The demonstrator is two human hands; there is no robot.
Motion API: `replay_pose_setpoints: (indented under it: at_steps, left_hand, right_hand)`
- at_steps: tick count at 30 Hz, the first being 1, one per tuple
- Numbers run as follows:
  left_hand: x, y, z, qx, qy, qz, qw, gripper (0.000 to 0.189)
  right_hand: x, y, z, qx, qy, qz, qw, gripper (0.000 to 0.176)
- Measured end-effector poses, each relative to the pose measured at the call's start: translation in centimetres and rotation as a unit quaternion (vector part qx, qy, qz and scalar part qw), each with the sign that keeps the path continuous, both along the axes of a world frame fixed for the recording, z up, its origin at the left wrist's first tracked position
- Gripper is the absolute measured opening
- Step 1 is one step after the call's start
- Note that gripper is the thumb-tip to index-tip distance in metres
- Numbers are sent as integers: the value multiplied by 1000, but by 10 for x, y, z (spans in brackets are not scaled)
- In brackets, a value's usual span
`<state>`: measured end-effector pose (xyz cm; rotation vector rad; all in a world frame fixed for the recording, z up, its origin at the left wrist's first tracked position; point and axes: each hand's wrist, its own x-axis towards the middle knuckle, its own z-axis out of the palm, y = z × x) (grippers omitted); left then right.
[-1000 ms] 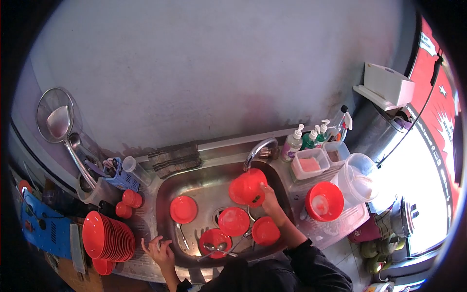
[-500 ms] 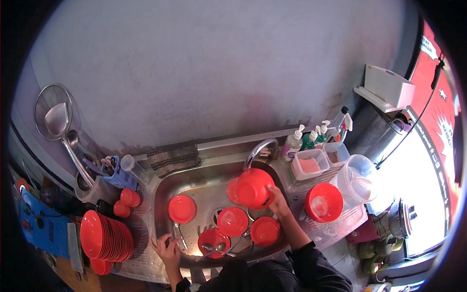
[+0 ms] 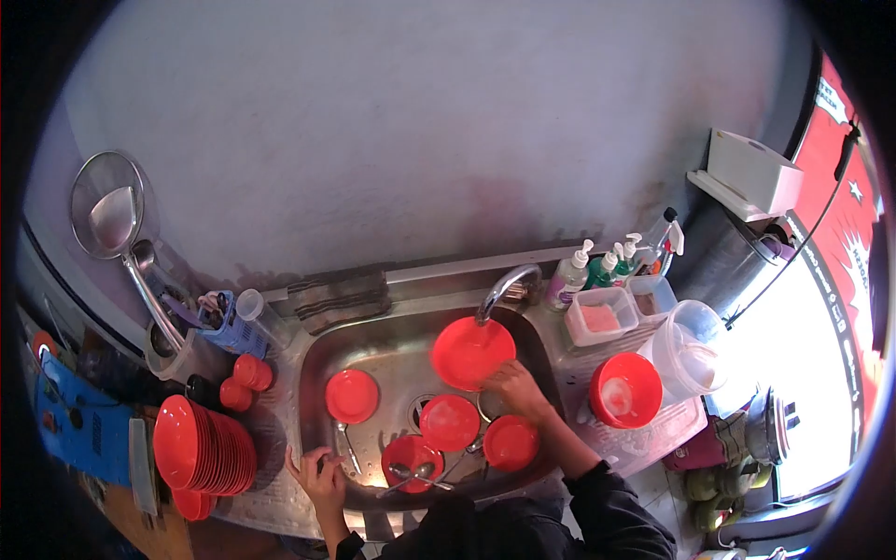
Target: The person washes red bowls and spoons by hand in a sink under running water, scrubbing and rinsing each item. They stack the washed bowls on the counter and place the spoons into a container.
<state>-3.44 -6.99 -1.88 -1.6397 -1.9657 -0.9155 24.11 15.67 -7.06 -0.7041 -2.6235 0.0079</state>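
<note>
My right hand point(image 3: 511, 385) grips the near rim of a red bowl point(image 3: 469, 352), held open side up under the tap point(image 3: 501, 289) in the steel sink point(image 3: 401, 341). My left hand point(image 3: 317, 469) rests on the sink's front left rim, fingers curled over the edge beside a spoon point(image 3: 347, 450). Below the held bowl lie several red bowls and plates point(image 3: 448, 422), one of them with spoons point(image 3: 415, 478) across it. Another red plate point(image 3: 352, 396) sits at the sink's left side.
A stack of red plates point(image 3: 201, 455) and small red cups point(image 3: 243, 378) stand left of the sink. On the right are a red bowl point(image 3: 623, 389), soap bottles point(image 3: 597, 266), plastic tubs point(image 3: 602, 315) and a clear jug point(image 3: 689, 350). A strainer point(image 3: 107, 210) hangs at far left.
My right hand has turned the red bowl from tilted on its side to open side up under the tap. My left hand shifted from flat on the counter to the sink's front rim.
</note>
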Motion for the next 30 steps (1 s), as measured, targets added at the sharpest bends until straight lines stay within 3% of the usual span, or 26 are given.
replay_pose_setpoints:
  at_steps: [7, 10, 12, 19, 22, 27, 30]
  left_hand:
    - [6, 4, -4, -15, -25, -11, 1000, 15]
    - [12, 11, -6, -20, -11, -46, 999, 15]
    - [18, 15, 2, -31, -8, -63, 997, 15]
    - [11, 1, -5, -25, -22, -27, 999, 15]
    - [14, 4, -7, -15, -13, -36, 999, 15]
    - [22, 7, 3, -28, -18, -52, 998, 15]
    - [17, 1, 2, -28, -18, -47, 998, 14]
  right_hand:
    - [22, 19, -10, 36, -16, -49, 998, 21]
    - [6, 13, -12, 10, 14, -25, 1000, 20]
    - [1, 5, -8, -81, 66, 79, 991, 19]
    - [20, 7, -5, -90, 56, 46, 993, 19]
    - [7, 12, -9, -44, 43, 34, 998, 20]
    - [-12, -3, 3, -127, 76, 84, 985, 17]
    - [4, -7, 22, -115, 49, 81, 989, 19]
